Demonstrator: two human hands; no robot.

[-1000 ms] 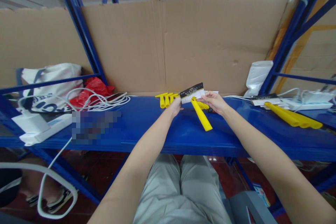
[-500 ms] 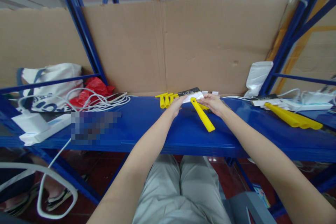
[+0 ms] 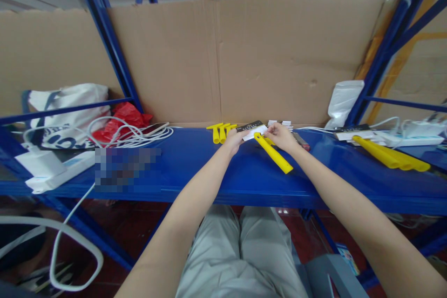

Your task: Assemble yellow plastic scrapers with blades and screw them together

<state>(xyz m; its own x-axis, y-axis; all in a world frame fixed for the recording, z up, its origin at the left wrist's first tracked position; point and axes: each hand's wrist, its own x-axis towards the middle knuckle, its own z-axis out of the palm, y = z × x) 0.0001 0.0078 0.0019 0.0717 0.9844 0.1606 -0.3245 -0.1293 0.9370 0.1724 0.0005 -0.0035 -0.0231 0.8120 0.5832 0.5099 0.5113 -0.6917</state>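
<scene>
My left hand is closed on the left end of a black-and-white card. At the card's right edge, my right hand has its fingers pinched together on the white part. A yellow handle with a hole in its upper end sticks out from below the card and slants down to the right. Whether the handle is fixed to the card cannot be made out. Several yellow T-shaped pieces lie just behind my left hand. Small white pieces and a dark flat item lie by my right hand.
The blue shelf is backed by cardboard. To the right are several yellow handles, a power strip and a white pouch. At left are coiled white cables, a red bag and a cloth bag.
The yellow handle's lower end has swung slightly right and up. My right hand's fingers have drawn into a tighter pinch at the card's edge. The left hand has barely moved.
</scene>
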